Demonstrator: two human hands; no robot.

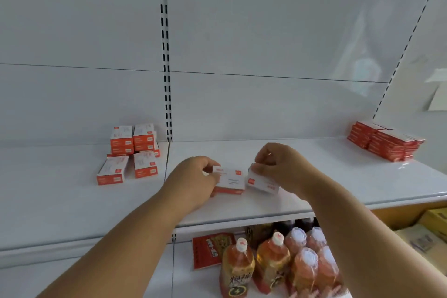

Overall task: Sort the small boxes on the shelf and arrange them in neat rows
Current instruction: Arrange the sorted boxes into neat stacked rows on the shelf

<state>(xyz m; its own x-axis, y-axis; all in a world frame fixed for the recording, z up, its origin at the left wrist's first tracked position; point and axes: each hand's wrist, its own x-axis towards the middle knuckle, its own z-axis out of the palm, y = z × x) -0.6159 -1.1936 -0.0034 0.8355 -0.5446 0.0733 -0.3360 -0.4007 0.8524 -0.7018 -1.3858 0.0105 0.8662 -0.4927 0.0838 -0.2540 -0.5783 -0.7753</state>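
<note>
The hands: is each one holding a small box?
Yes, the left hand grips one small box and the right hand another.

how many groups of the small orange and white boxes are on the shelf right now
3: a loose pile at back left, a neat stack at far right, and two boxes in the middle, one in the left hand, one in the right hand.

The scene is being lit brightly and evenly from above; soft shadows are being cast under the hands. Edges are being bowed by wide-angle distortion, and everything is being slightly blurred.
</note>
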